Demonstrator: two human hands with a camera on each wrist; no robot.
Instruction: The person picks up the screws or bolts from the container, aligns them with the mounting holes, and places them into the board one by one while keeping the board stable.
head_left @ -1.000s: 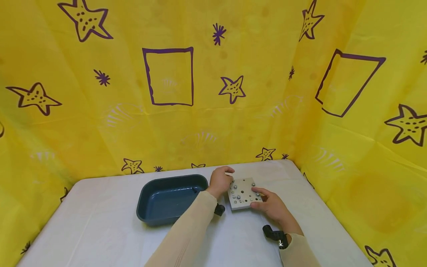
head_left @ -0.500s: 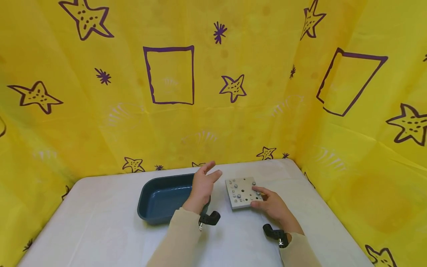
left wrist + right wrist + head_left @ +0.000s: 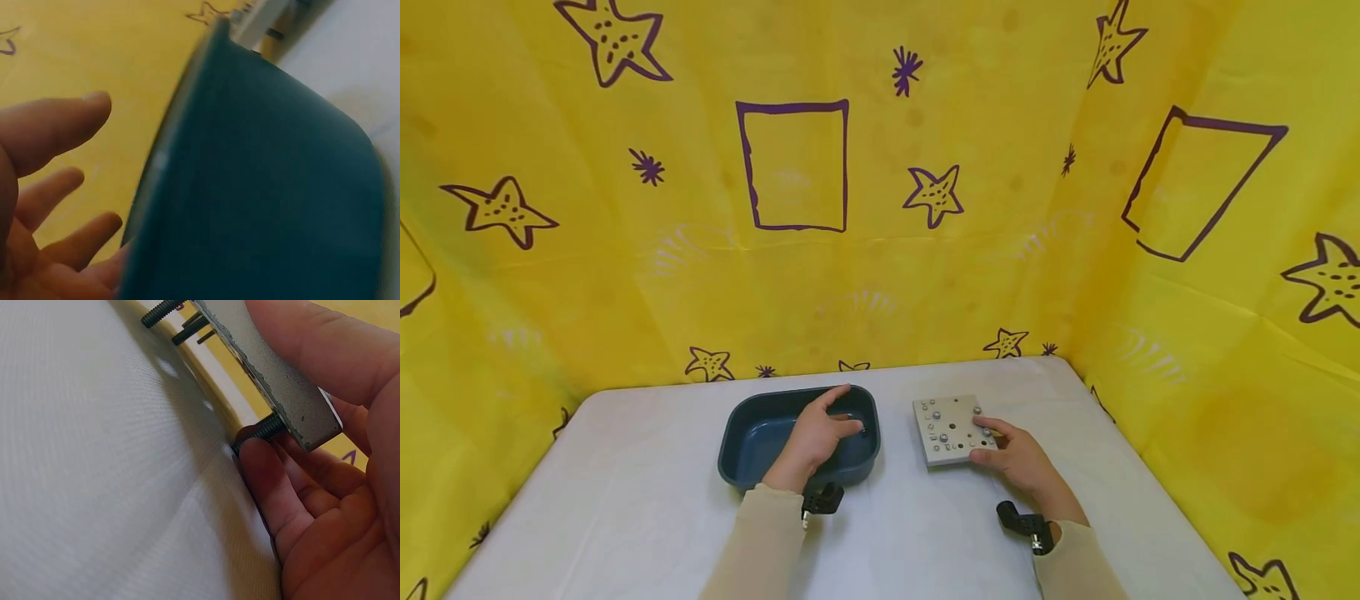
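My left hand (image 3: 811,437) hangs over a dark blue-green plastic bin (image 3: 748,437), fingers spread. In the left wrist view its thumb and fingers stand apart with nothing visible between them, beside the outer wall of the bin (image 3: 281,175). My right hand (image 3: 1022,462) holds the right edge of a square grey metal plate (image 3: 964,414) set with several screws and holes. From the right wrist, the thumb lies along the side of the plate (image 3: 297,403), and fingertips reach below it at a threaded screw shank (image 3: 265,429). More shanks stick out of its underside.
A white cloth (image 3: 895,533) covers the table. Yellow curtains (image 3: 865,267) with drawn stars enclose it at the back and sides. The bin stands left of the plate, with a strip of cloth between. Each wrist wears a black camera mount (image 3: 823,500).
My left hand has left the plate's upper left corner and moved left over the bin, its fingers spreading. My right hand stays on the plate's right edge.
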